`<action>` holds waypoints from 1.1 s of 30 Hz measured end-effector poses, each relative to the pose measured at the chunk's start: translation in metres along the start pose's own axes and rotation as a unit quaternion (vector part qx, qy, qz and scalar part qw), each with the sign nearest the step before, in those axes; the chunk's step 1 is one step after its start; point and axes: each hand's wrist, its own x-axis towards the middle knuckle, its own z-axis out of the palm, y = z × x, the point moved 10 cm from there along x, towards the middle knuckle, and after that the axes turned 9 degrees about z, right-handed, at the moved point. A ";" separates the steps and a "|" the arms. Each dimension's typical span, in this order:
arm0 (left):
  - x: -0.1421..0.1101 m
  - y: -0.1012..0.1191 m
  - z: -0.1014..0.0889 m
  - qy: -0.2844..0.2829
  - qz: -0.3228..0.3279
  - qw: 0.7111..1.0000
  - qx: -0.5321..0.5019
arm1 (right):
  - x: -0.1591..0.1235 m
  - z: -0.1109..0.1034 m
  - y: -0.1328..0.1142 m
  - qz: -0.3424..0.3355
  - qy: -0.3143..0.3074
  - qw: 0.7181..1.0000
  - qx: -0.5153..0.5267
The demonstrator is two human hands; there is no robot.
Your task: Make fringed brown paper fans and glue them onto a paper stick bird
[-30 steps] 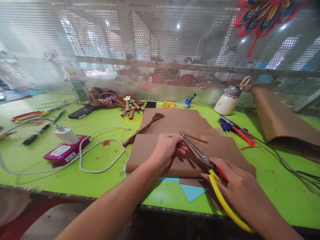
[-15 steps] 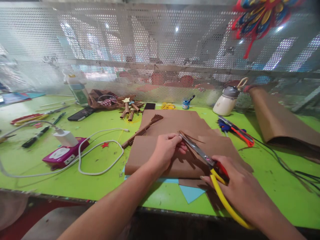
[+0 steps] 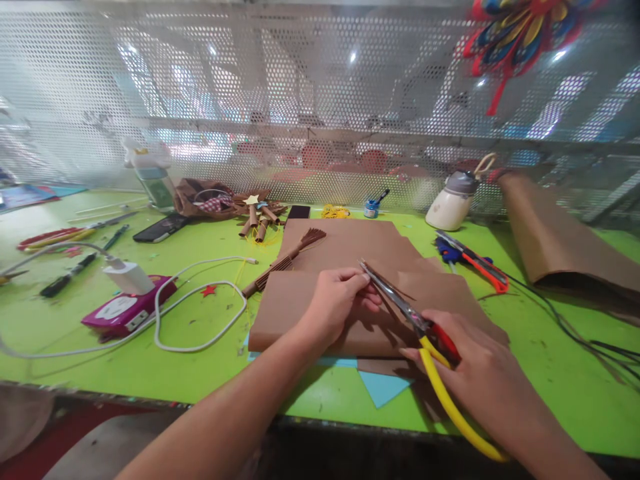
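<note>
My right hand (image 3: pixel 473 357) is closed on scissors (image 3: pixel 400 303) with one yellow and one red handle. Their blades point up and left, toward the fingertips of my left hand (image 3: pixel 343 297). Those fingers are pinched on a narrow strip of brown paper (image 3: pixel 383 293), mostly hidden by the blades and fingers. Beneath both hands lies a folded sheet of brown kraft paper (image 3: pixel 295 313), with light blue paper (image 3: pixel 383 388) sticking out under its near edge. A fringed, rolled brown paper piece (image 3: pixel 285 262) rests at the sheet's left.
A magenta power strip (image 3: pixel 127 310) with a white charger and cable (image 3: pixel 200 347) sits left. Behind are a phone (image 3: pixel 161 227), small paper rolls (image 3: pixel 261 223) and a blue paint jar (image 3: pixel 371 209). A white bottle (image 3: pixel 450 203), box cutter (image 3: pixel 475 260) and rolled kraft paper (image 3: pixel 565 233) stand or lie right.
The scissors' blades have opened and closed slightly by the strip at my left fingertips. Both hands stay nearly in place; the view has shifted a little.
</note>
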 end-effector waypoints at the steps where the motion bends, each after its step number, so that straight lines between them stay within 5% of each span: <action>1: 0.000 0.000 0.000 0.001 0.000 1.000 -0.003 | 0.000 -0.001 -0.001 -0.003 0.003 1.000 0.002; 33: -0.002 0.000 0.002 0.009 -0.006 0.999 -0.050 | -0.005 0.004 -0.002 -0.004 0.013 0.999 -0.029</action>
